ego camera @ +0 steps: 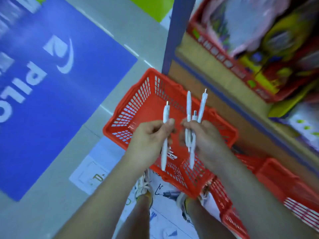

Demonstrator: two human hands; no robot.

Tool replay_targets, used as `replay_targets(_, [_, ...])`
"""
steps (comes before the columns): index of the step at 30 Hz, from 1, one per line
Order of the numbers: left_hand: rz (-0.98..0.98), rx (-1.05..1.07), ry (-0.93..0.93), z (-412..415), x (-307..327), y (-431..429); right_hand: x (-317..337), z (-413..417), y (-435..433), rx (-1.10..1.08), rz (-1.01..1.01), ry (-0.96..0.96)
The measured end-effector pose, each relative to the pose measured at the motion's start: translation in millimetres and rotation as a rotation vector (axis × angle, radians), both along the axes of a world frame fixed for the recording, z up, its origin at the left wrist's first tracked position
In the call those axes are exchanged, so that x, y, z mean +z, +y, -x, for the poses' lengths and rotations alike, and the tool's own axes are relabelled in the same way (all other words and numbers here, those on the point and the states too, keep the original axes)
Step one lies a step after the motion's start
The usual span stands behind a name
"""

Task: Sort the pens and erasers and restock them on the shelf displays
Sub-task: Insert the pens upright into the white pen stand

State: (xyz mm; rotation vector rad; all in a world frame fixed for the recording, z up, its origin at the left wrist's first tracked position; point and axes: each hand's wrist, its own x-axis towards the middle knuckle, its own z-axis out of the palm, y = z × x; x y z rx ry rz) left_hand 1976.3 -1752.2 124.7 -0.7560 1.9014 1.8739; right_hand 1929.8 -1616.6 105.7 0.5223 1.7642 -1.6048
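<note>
My left hand (151, 137) grips one white pen (165, 118) upright, its tip pointing down. My right hand (203, 137) grips a bunch of three white pens (189, 106), their ends fanned out above my fingers. Both hands hover close together over a red plastic basket (146, 100) that sits on the floor below. The basket floor between my hands looks bare red; no erasers show in this view.
A shelf unit with a blue upright post (176, 31) and a wooden lower board stands to the right, stacked with blurred colourful goods. More red baskets (276, 178) lie at the lower right. A big blue floor sign (51, 83) covers the left. My shoes (145, 187) stand below.
</note>
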Motion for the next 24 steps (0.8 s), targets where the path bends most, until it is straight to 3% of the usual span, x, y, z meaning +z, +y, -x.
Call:
replay_targets(5, [-0.355, 0.399, 0.055, 9, 157, 8, 168, -11, -2, 0.134, 0.012, 0.025])
replay_targets(12, [-0.484, 0.465, 0.199, 20, 328, 36, 347, -15, 25, 0.121, 0.209, 0.105])
replay_targets(19, [-0.295, 0.364, 0.349, 19, 444, 49, 457, -19, 85, 0.037, 0.103, 0.316])
replay_targets(24, [-0.122, 0.097, 0.409, 17, 506, 70, 503, -31, 139, -0.036, 0.077, 0.385])
